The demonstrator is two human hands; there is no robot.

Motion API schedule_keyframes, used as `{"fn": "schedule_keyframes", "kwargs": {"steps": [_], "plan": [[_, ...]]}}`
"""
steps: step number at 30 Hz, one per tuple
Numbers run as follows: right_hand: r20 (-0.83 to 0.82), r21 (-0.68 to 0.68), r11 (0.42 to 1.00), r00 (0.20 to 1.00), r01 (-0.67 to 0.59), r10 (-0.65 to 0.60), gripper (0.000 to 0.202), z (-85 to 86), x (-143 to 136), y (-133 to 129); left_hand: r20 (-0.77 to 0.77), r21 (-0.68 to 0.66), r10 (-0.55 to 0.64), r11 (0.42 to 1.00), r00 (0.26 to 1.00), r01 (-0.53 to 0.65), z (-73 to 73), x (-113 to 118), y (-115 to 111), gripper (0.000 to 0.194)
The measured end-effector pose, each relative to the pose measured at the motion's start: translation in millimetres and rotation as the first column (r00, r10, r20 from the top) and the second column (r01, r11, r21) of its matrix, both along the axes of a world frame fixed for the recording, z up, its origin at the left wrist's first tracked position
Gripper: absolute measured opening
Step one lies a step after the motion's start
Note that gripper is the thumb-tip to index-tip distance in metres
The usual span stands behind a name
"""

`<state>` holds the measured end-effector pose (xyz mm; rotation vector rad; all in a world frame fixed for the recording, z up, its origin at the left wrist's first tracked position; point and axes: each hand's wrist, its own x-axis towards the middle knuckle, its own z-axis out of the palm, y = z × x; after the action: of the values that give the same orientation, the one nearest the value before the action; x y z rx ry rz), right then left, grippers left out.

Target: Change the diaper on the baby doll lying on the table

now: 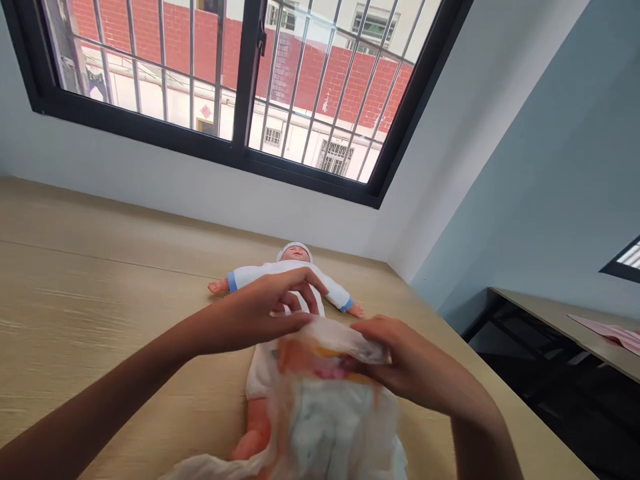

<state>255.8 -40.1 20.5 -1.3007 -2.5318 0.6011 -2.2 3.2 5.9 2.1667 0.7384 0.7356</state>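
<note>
**Right hand (400,360) grasping, left hand (270,307) unclear**

I have the soft white diaper with orange and pale-blue print (330,413), blurred, below both hands. My right fingers grasp its upper right edge. My left fingers curve above its upper left corner; I cannot tell whether they pinch it. Beyond, the white-clothed, blue-cuffed baby doll (296,255) lies face-up on the pale wood-grain worktop (125,333).
</note>
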Motion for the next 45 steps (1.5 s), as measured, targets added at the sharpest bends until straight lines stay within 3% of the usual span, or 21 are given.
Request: {"fn": "schedule_keyframes", "kwargs": {"steps": [2, 5, 7, 10, 13, 17, 21, 23, 26, 30, 34, 38, 41, 45], "plan": [[-0.017, -0.087, 0.994, 0.997, 0.068, -0.069, 0.029, -13.9, 14, -6, -0.202, 0.169, -0.012, 0.984, 0.979, 0.047, -10.1, -8, 12, 0.044], [-0.031, -0.251, 0.966, 0.997, 0.056, -0.066, 0.027, -44.9, 31, -14, -0.594, 0.174, -0.037, 0.969, 0.803, 0.174, -33.1, -10, 24, 0.102], [-0.038, -0.326, 0.941, 0.994, 0.088, -0.106, 0.032, -67.2, 35, -18, -0.716, 0.167, -0.028, 0.964, 0.698, 0.209, -49.7, -3, 25, 0.122], [-0.114, -0.392, 0.915, 0.981, 0.1, -0.156, 0.041, -94.0, 30, -24, -0.76, 0.238, 0.018, 0.938, 0.65, 0.252, -71.9, 13, 21, 0.128], [-0.241, -0.43, 0.902, 0.957, 0.044, -0.162, 0.049, -109.9, 23, -26, -0.761, 0.275, 0.028, 0.919, 0.648, 0.282, -90.3, 23, 16, 0.123], [-0.418, -0.47, 0.881, 0.894, -0.058, -0.164, 0.047, -122.0, 21, -25, -0.692, 0.328, -0.056, 0.864, 0.719, 0.383, -105.8, 27, 10, 0.108], [-0.484, -0.449, 0.889, 0.86, -0.086, -0.161, 0.052, -134.8, 22, -30, -0.623, 0.458, -0.126, 0.742, 0.772, 0.49, -110.6, 32, 2, 0.057], [-0.492, -0.448, 0.893, 0.847, -0.049, -0.201, 0.055, -147.2, 25, -35, -0.581, 0.541, -0.118, 0.683, 0.805, 0.491, -112.6, 35, -2, 0.042], [-0.524, -0.448, 0.89, 0.78, 0.088, -0.341, 0.063, -174.7, 36, -46, -0.537, 0.6, -0.135, 0.632, 0.833, 0.49, -118.1, 40, -5, 0.048], [-0.613, -0.507, 0.817, 0.551, 0.275, -0.566, 0.074, -202.5, 45, -60, -0.461, 0.69, -0.162, 0.553, 0.873, 0.467, -129.9, 49, -1, 0.044], [-0.645, -0.462, 0.819, 0.505, 0.34, -0.573, 0.071, -198.6, 37, -70, -0.309, 0.791, -0.16, 0.503, 0.937, 0.347, -148.1, 56, 6, 0.032], [-0.676, -0.429, 0.82, 0.467, 0.378, -0.569, 0.067, -188.4, 33, -78, -0.071, 0.851, -0.15, 0.507, 0.986, 0.138, -158.9, 58, 9, 0.028], [-0.706, -0.431, 0.811, 0.412, 0.395, -0.576, 0.062, -178.1, 43, -88, 0.107, 0.844, -0.162, 0.536, 0.981, -0.004, -149.1, 55, 9, 0.029], [-0.684, -0.419, 0.788, 0.413, 0.452, -0.601, 0.059, -147.8, 67, -107, 0.271, 0.779, -0.142, 0.614, 0.952, -0.131, -118.2, 46, 12, 0.027]]}}
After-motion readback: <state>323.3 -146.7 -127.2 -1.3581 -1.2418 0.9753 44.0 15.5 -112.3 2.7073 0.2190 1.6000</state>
